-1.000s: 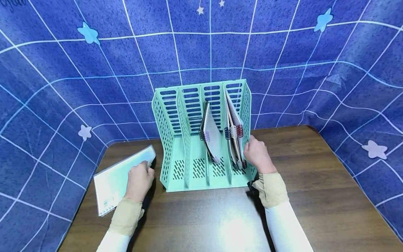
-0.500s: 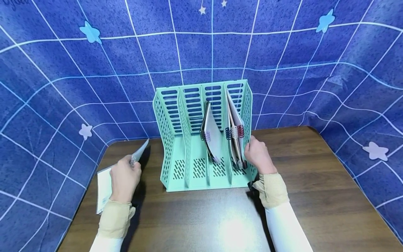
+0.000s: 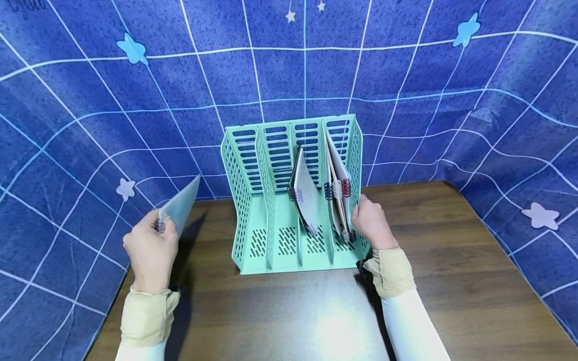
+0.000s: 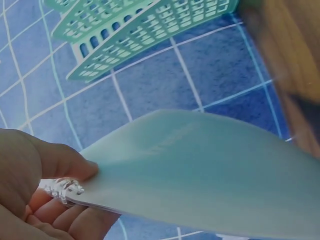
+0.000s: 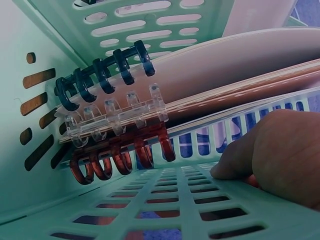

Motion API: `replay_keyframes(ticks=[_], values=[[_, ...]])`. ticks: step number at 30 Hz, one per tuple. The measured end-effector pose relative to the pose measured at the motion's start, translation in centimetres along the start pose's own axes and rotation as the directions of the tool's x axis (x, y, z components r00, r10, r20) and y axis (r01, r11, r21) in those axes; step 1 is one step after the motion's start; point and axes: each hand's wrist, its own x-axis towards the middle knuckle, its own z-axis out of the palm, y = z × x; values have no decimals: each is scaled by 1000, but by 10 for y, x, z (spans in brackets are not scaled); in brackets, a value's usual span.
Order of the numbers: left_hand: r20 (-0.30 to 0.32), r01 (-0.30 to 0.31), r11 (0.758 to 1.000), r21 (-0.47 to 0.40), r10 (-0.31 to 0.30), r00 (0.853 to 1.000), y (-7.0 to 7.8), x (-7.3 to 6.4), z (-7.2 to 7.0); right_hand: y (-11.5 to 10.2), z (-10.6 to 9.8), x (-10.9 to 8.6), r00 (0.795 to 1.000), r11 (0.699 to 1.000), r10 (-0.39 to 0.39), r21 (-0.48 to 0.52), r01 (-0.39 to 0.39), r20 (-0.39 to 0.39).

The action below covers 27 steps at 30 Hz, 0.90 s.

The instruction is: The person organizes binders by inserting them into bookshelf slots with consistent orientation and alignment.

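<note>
My left hand point(image 3: 151, 248) pinches a pale blue-green ring-bound notebook point(image 3: 182, 203) by its clear ring edge, thumb on the cover in the left wrist view point(image 4: 200, 170). The notebook is raised above the table, left of a mint-green file rack point(image 3: 253, 200). My right hand point(image 3: 370, 220) grips the rack's right side wall, with the thumb inside in the right wrist view. The rack's rightmost slot holds notebooks with dark blue, clear and red rings point(image 5: 120, 155). Beside it, another slot holds a notebook with lilac rings point(image 3: 304, 195) and a black-ringed one.
The two left slots of the rack show bare mint-green bottoms. Under everything lies a brown wooden table point(image 3: 451, 260), with a glare spot near the front. Blue cloth with white grid lines and stars point(image 3: 280, 75) hangs behind and at both sides.
My left hand has lifted the notebook off the table, moving left and tilting it from nearly flat to steeply upright. The right hand keeps its hold on the rack.
</note>
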Motion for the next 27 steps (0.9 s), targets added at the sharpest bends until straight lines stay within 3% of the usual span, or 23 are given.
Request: replay_keyframes(ticks=[9, 12, 17, 22, 27], values=[[-145, -51, 999, -19, 48, 988, 12, 6, -8, 2, 0, 0, 1000, 1000, -2, -3, 2, 1], [-182, -40, 998, -54, 30, 983, 16, 8, -10, 2, 0, 1, 1000, 1000, -1, -1, 1, -1], [-208, -24, 995, -101, 2, 978, 18, 8, -15, 2, 1, 1, 1000, 1000, 3, 0, -3, 2], [-223, -24, 987, -161, -12, 975, 32, 6, -28, 1, 1, 0, 1000, 1000, -3, 1, 3, 0], [-257, -84, 978, -193, 32, 966, 49, 6, -45, -1, -1, -1, 1000, 1000, -8, -3, 8, -4]])
